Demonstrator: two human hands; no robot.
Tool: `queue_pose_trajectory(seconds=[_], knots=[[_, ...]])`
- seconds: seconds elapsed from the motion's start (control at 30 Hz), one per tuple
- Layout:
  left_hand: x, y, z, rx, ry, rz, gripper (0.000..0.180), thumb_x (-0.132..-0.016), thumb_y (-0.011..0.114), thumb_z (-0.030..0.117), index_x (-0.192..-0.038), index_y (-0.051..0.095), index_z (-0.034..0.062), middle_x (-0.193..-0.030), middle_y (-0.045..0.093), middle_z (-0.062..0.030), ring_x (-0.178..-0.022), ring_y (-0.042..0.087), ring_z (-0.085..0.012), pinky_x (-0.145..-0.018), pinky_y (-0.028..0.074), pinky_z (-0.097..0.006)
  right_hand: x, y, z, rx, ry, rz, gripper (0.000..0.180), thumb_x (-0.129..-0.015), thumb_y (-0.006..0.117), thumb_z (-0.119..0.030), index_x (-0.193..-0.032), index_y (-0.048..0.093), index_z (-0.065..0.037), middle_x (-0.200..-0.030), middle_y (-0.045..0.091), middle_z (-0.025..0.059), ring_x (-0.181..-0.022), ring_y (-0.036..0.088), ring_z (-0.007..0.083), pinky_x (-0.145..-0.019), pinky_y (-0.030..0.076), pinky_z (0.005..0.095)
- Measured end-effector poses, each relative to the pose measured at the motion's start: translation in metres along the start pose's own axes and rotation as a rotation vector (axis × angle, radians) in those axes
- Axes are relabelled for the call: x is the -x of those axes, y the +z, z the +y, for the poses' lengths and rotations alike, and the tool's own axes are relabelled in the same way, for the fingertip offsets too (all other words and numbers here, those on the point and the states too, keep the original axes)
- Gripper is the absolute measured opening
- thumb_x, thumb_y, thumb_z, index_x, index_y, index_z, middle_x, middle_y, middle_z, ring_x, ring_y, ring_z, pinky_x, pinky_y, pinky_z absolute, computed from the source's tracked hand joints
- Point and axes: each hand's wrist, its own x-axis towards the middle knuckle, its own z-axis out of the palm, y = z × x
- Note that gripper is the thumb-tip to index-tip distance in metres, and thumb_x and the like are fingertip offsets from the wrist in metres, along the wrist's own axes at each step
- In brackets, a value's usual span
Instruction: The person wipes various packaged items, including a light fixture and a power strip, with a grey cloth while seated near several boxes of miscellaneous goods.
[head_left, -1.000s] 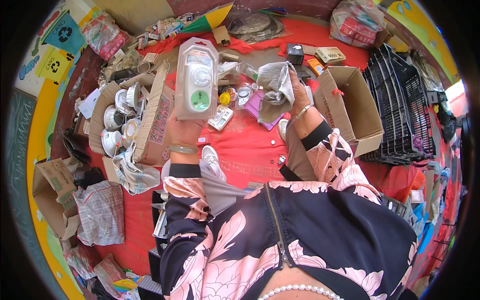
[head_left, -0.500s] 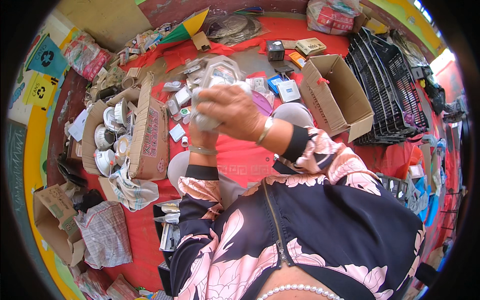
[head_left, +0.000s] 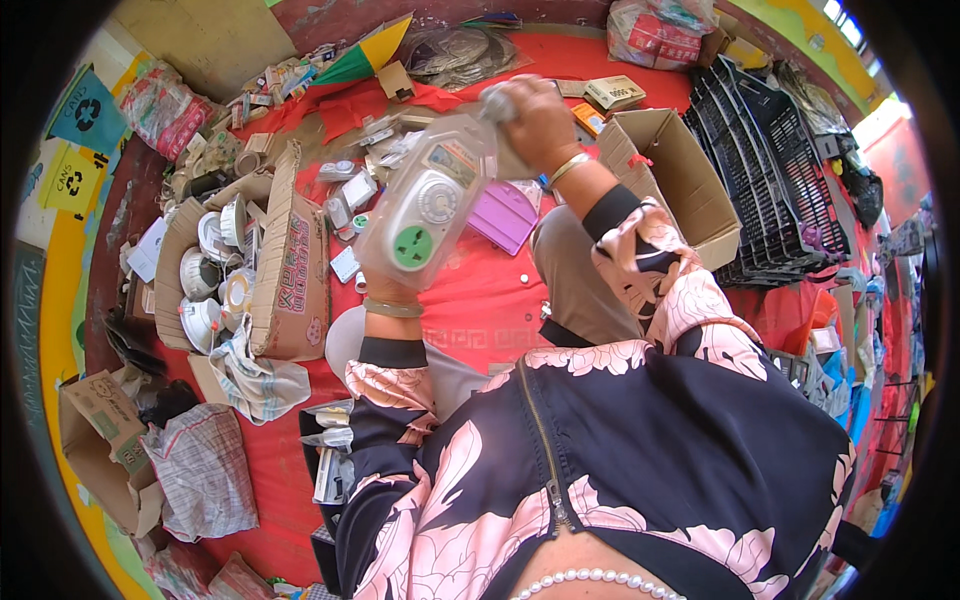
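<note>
A plug-in timer socket (head_left: 437, 203) with a round white dial and a green outlet face sits inside a clear blister pack (head_left: 478, 150). My left hand (head_left: 388, 287) is closed on the pack from behind at its lower end, and most of its fingers are hidden. Off the pack's upper right edge, my right hand (head_left: 541, 125) is closed around a crumpled grey rag (head_left: 497, 103), somewhat blurred. Beneath the pack, a purple plastic piece (head_left: 505, 217) lies on the red floor covering beside small white electrical parts (head_left: 358, 190).
On the left, a cardboard box (head_left: 298, 265) holds several round white light fittings (head_left: 203, 322). An open carton (head_left: 690, 185) and stacked black crates (head_left: 765, 170) stand on the right. A checked sack (head_left: 203, 470) is at lower left, and small boxes (head_left: 613, 92) lie farther off.
My right hand and the rag have moved off the pack, up and to the right. The timer socket's front, covered by that hand before, now shows.
</note>
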Motion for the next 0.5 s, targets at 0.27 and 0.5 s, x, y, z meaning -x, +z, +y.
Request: queue_pose_trajectory(seconds=[0.27, 0.5], knots=[[-0.002, -0.002, 0.005, -0.983, 0.349, -0.174, 0.050, -0.073, 0.071, 0.011, -0.117, 0.050, -0.0023, -0.111, 0.059, -0.0110, -0.096, 0.060, -0.0198, -0.077, 0.053, -0.032, -0.057, -0.035, -0.047, -0.135, -0.507, -0.042, 0.032, -0.080, 0.059, -0.032, -0.108, 0.064, -0.017, -0.112, 0.062, 0.0099, -0.106, 0.057, 0.0270, -0.089, 0.044, 0.0396], [0.002, 0.004, 0.007, -1.238, 0.484, -0.203, 0.059, -0.063, 0.080, 0.021, -0.112, 0.054, 0.0021, -0.101, 0.063, -0.0101, -0.083, 0.064, -0.0219, -0.071, 0.053, -0.031, -0.024, -0.021, -0.093, -0.451, -0.540, -0.800, 0.042, -0.073, 0.068, -0.029, -0.110, 0.057, -0.012, -0.096, 0.062, 0.0102, -0.093, 0.058, 0.0330, -0.080, 0.046, 0.0423]])
